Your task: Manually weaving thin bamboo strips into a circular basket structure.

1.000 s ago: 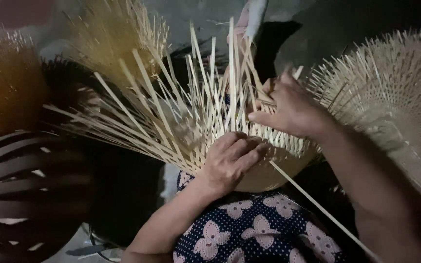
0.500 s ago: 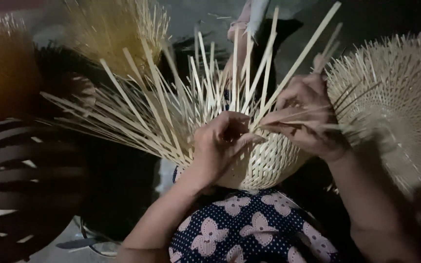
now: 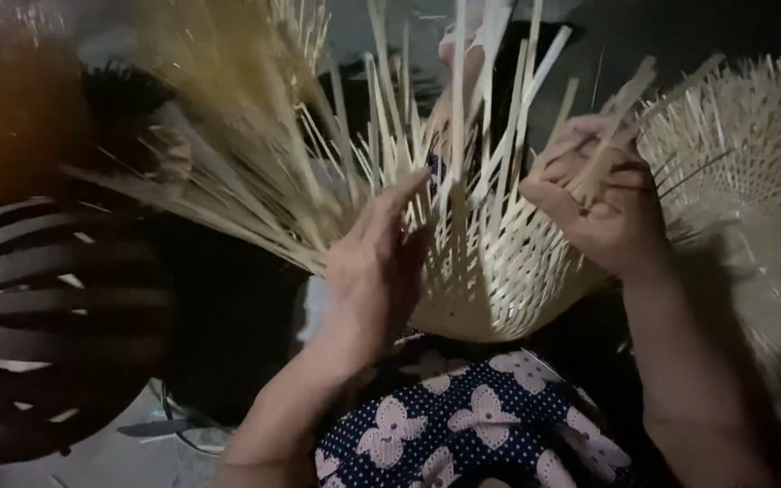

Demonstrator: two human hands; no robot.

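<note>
From the head camera, the half-woven bamboo basket rested on the person's lap; its lower wall was woven, while many loose bamboo strips stood unwoven above. The left hand lay open against the weave. The right hand was curled, gripping strips.

Navy garment with pink flowers

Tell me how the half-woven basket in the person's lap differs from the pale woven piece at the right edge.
The half-woven pale strip basket is bowl-shaped, with long loose strips standing up; the pale woven round piece spreads wide and flatter, with only short ends at its rim. The left hand presses on the basket and the right hand grips its strips; the round piece lies untouched. Both are pale woven strip work.
</note>
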